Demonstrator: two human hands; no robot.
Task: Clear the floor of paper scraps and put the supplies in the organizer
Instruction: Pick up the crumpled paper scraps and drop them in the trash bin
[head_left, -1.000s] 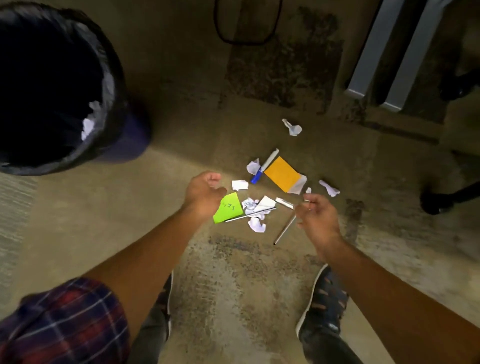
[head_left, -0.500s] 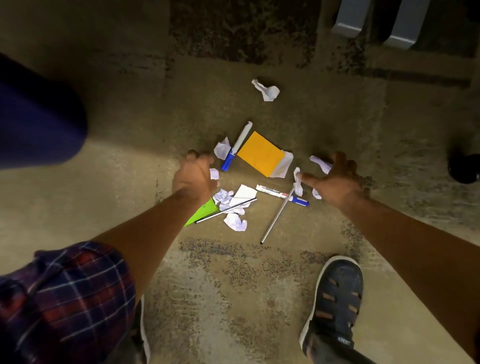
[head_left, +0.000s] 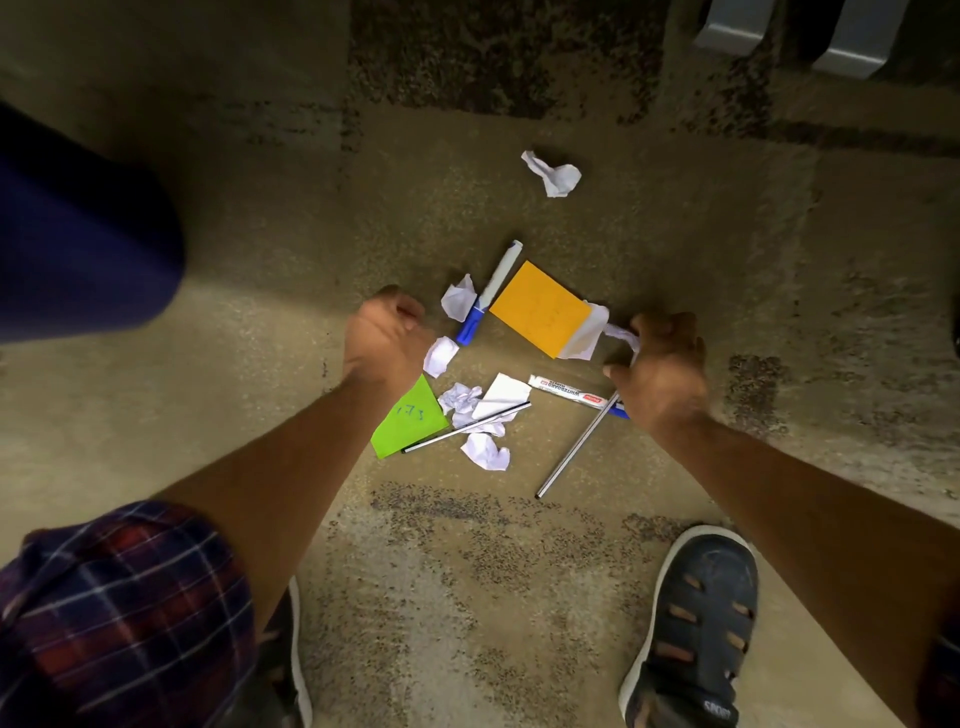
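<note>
Crumpled white paper scraps lie on the floor: one far off (head_left: 554, 174), one by the blue marker (head_left: 459, 305), one beside my left hand (head_left: 440, 356), more in the middle (head_left: 485, 450). An orange sticky pad (head_left: 540, 308), a green note (head_left: 409, 419), a blue-capped marker (head_left: 488, 293), a whiteboard marker (head_left: 566, 390) and two metal rods (head_left: 576, 451) lie among them. My left hand (head_left: 384, 335) is curled just left of a scrap, whether it holds anything I cannot see. My right hand (head_left: 660, 364) closes its fingers on a white scrap (head_left: 621, 335) by the pad.
A dark blue bin wall (head_left: 78, 234) fills the left edge. Grey metal furniture legs (head_left: 852, 36) stand at the top right. My sandalled right foot (head_left: 696, 618) is planted near the bottom right, the other shoe (head_left: 296, 660) under my left arm.
The view has dropped closer to the floor. My left hand moved forward off the green note, and my right hand reached to the scrap beside the orange pad and closed on it.
</note>
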